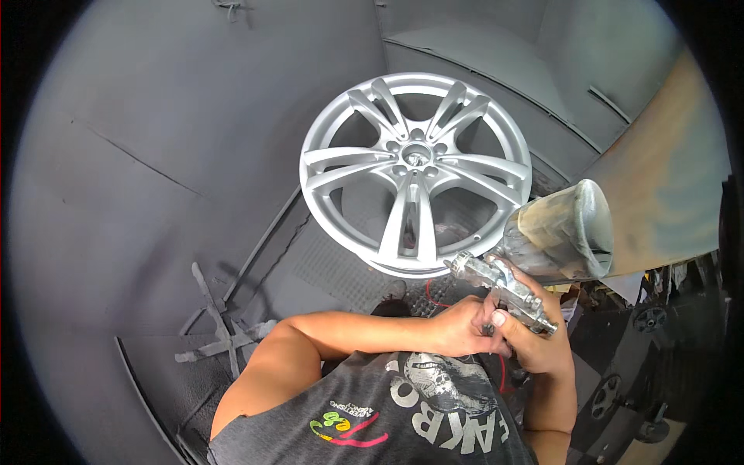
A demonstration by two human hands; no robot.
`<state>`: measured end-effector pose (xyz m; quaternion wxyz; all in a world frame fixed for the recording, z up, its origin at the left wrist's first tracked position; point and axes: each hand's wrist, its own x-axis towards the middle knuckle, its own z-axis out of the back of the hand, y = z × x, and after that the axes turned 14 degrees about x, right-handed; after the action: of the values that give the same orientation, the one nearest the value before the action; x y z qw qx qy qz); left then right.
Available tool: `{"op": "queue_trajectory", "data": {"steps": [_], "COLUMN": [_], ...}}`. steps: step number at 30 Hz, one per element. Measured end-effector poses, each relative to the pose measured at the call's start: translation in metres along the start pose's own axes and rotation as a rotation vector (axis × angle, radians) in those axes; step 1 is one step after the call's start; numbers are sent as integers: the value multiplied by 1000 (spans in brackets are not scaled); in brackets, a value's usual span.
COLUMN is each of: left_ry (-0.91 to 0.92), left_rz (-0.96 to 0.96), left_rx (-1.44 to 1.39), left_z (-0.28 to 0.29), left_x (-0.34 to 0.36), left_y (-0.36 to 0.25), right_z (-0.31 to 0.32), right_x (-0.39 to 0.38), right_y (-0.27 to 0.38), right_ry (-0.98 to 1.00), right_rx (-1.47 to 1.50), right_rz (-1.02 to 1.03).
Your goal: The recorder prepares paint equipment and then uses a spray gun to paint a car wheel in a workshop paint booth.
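Observation:
A paint spray gun [508, 291], grey with paint crust, is gripped by my right hand [539, 337], whose fingers wrap round its body and handle. A large round cup [554, 232], with masking tape round its side, sits on the gun and tilts to the right. My left hand [465, 325] is closed at the gun's handle, against the right hand; its fingertips are partly hidden there. The nozzle points left, close to the lower rim of a silver alloy wheel [415, 225]. This wheel has paired spokes and lies face up, apart from both hands.
Dark grey walls [178, 93] surround the wheel. Below it shows a textured floor mat [310, 263], with a red hose [434, 294] near my hands. Crossed grey tape strips [225, 333] are at lower left. A rust-stained panel [659, 170] and small wheels [649, 318] are at right.

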<state>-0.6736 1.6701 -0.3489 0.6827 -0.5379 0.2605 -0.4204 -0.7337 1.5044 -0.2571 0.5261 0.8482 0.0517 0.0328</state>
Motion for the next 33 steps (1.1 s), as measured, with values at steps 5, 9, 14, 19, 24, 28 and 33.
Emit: {"op": "queue_trajectory", "data": {"steps": [5,9,14,19,24,28,33], "left_ry": [293,733,481,-268,-813,-781,-682], "left_rz": [27,-260,373,1276,1057,969,868], "left_rx": [229,247,-32,-47,-453,-536,-637], "left_z": [98,161,234,310,347,358,394], "left_x": [-2,-50,-115,-189,-159,-127,-145], "left_y": [-43,18,101,255,296,321,351], "right_z": [-31,-58,-55,-66,-70,-96,-153], "right_x": [48,95,138,169,192,221,258], "right_y": [24,41,46,44,52,42,17], "right_ry": [-80,-72,-249,-372,-263,-233,-386], "right_rx": [9,94,-104,-208,-109,-138,-287], "right_rz": [-30,-41,31,185,59,-24,81]}}
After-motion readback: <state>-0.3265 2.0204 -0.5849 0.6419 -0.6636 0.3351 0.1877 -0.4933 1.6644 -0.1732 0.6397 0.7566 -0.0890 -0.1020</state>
